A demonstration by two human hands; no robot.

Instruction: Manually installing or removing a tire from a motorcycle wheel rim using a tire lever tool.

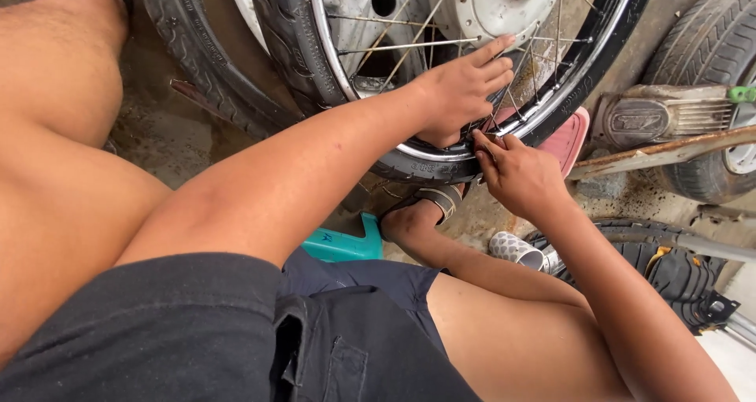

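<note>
Both bare arms are reaching forward, the hands meeting close together.

The left arm is stretching long from the lower left up toward the centre, forearm bare and nearly straight, wrist bending slightly down. The left hand (pixel 461 87) is lying palm down with its fingers (pixel 492 55) spreading out straight and pointing up to the right, the thumb tucking underneath out of sight. The right arm is coming in from the lower right edge, elbow low, forearm angling up to the left. The right hand (pixel 520 174) is sitting just below the left one, knuckles up, its fingertips (pixel 482 144) curling inward and pinching together, almost touching the heel of the left hand.
</note>
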